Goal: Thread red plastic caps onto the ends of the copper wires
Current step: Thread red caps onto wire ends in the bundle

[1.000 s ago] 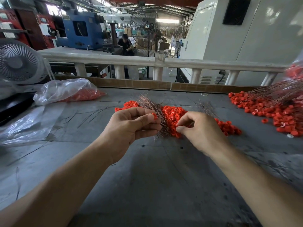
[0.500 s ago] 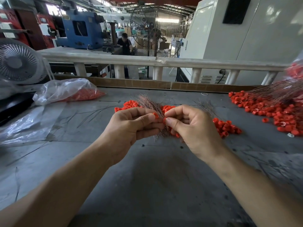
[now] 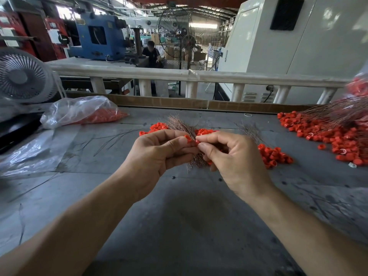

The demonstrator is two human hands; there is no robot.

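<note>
Left hand [image 3: 157, 154] grips a bundle of thin copper wires [image 3: 180, 124]; right hand [image 3: 235, 158] pinches one small red cap [image 3: 197, 141]; caps on the table [image 3: 179, 216] too many to count.

Bright daylight pours in from the hall beyond the hands [image 3: 197, 156], blowing out the far openings. The bench [image 3: 189, 226] is evenly lit, with one soft dark shadow just below the hands. Wide-angle bending curves the railing [image 3: 199, 76]; the caps at far right smear into blur.
</note>
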